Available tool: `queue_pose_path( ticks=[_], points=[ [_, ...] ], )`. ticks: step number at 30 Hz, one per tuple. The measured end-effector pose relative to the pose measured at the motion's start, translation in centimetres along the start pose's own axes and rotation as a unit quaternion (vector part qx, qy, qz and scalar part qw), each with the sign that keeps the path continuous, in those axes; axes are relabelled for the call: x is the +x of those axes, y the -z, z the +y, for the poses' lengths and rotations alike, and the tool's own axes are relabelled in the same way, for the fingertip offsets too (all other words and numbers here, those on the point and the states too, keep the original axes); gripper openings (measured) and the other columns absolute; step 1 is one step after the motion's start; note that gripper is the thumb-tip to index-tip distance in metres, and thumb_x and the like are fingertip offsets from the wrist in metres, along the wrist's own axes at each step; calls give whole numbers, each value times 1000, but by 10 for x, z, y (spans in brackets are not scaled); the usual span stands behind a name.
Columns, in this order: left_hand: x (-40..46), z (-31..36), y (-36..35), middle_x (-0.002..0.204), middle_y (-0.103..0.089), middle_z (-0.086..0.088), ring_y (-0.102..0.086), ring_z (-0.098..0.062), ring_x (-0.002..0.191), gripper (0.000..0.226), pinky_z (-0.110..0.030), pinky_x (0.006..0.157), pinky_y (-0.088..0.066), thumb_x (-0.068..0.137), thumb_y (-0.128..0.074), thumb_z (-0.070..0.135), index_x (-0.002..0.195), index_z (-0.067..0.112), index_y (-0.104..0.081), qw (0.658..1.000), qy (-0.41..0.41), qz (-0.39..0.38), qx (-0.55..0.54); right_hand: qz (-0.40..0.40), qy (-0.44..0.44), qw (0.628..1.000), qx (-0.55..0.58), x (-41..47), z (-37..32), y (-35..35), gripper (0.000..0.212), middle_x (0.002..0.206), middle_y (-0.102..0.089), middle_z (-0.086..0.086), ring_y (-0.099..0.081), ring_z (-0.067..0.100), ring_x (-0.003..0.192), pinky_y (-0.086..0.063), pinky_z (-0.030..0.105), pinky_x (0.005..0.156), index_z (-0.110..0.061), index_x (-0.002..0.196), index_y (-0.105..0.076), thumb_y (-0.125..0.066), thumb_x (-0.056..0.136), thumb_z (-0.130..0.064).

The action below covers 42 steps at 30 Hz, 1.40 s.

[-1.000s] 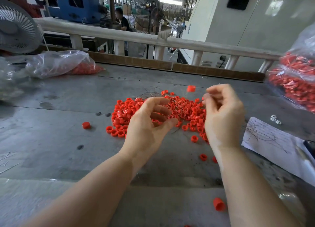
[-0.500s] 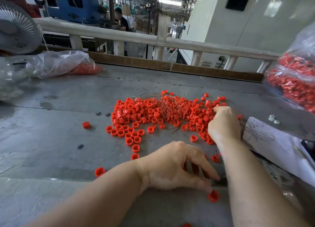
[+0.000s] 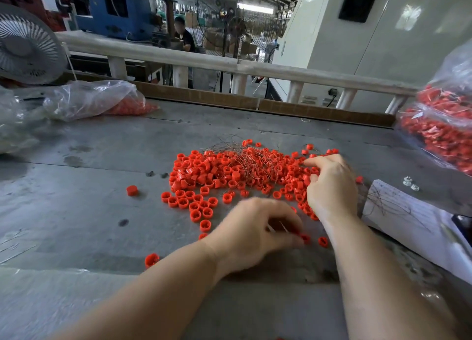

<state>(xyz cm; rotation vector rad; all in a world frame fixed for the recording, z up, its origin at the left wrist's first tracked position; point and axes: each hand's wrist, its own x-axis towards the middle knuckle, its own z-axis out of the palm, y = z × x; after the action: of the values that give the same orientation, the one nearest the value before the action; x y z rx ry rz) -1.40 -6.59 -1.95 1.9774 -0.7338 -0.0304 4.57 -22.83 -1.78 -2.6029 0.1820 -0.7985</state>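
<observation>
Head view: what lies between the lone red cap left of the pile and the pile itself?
Nothing but bare grey table lies between the lone red cap and the pile of red caps; the head view shows that stretch plainly.

Behind the railing point(image 3: 281, 70) we see a blue machine point(image 3: 115, 10) and a person point(image 3: 182, 36); a fan point(image 3: 26, 44) stands at its left end.

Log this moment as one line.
left hand: blurred, at loose caps | right hand: fingers in cap pile | wires: on pile

Grey worktable point(image 3: 76, 212), white railing point(image 3: 281, 70) behind; blue machine point(image 3: 115, 7), white fan point(image 3: 28, 45) left; daylit factory hall.
</observation>
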Motion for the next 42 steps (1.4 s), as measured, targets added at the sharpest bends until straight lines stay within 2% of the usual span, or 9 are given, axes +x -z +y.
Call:
queue_pose_path(
  ticks=[3, 7, 10, 13, 18, 24, 27, 34, 42],
  points=[
    [5, -14, 12, 69, -64, 13, -58, 1, 62, 15, -19, 67, -50, 74, -78, 12, 76, 24, -70, 982, 74, 172, -37, -39, 67, 996, 48, -3, -8, -3, 26, 108, -61, 6, -53, 25, 107, -38, 29, 90, -13, 100, -72, -58, 85, 3],
    [8, -28, 24, 73, -68, 0, -65, -22, 72, 24, -42, 76, -55, 76, -76, 10, 75, 31, -65, 956, 132, 259, -43, -113, 149, 980, 63, -11, -21, -7, 17, 96, -65, 4, -56, 22, 100, -38, 27, 90, -13, 92, -74, -66, 81, -3],
    [9, -30, 26, 75, -69, 1, -64, -21, 71, 21, -39, 76, -54, 76, -77, 13, 80, 29, -65, 955, 138, 262, -21, -130, 173, 974, 63, -16, -28, -9, 10, 91, -64, 2, -55, 21, 95, -38, 27, 86, -14, 91, -74, -71, 82, -17],
    [9, -30, 25, 73, -67, 7, -63, -14, 70, 18, -30, 72, -51, 74, -78, 16, 82, 27, -67, 955, 141, 261, 5, -132, 171, 976, 40, -18, -32, -10, 17, 91, -63, 0, -53, 18, 95, -40, 32, 88, -17, 92, -72, -72, 81, -30],
    [9, -30, 25, 69, -62, 13, -55, -4, 62, 20, -21, 64, -43, 74, -78, 15, 79, 31, -66, 953, 150, 264, 11, -130, 158, 979, -5, -19, -34, -12, 11, 99, -63, 2, -54, 21, 102, -39, 34, 93, -17, 96, -69, -63, 87, -21],
    [11, -30, 27, 83, -67, 7, -63, -12, 77, 24, -29, 76, -52, 75, -77, 12, 80, 32, -65, 952, 150, 264, 19, -120, 170, 977, -33, -19, -32, -14, 13, 101, -63, -1, -53, 19, 101, -34, 29, 89, -17, 94, -66, -52, 93, -19],
    [11, -30, 27, 86, -68, 7, -63, -11, 81, 23, -31, 79, -53, 75, -77, 12, 81, 31, -65, 953, 148, 264, 25, -116, 161, 980, -29, -19, -32, -13, 10, 99, -62, -2, -53, 18, 101, -34, 30, 89, -18, 91, -65, -55, 92, -21],
    [9, -30, 25, 82, -67, 8, -57, -7, 63, 26, -26, 70, -51, 76, -76, 11, 80, 33, -63, 955, 142, 258, 18, -105, 154, 981, -47, -20, -32, -14, 11, 99, -60, -2, -52, 18, 100, -34, 30, 89, -18, 89, -64, -53, 92, -18],
    [9, -30, 26, 83, -65, 15, -60, -2, 73, 25, -19, 74, -50, 76, -76, 11, 81, 32, -64, 955, 142, 258, 33, -123, 135, 981, -57, -21, -32, -15, 11, 103, -57, -2, -50, 18, 105, -31, 31, 89, -19, 92, -65, -59, 90, -27]
  ],
)
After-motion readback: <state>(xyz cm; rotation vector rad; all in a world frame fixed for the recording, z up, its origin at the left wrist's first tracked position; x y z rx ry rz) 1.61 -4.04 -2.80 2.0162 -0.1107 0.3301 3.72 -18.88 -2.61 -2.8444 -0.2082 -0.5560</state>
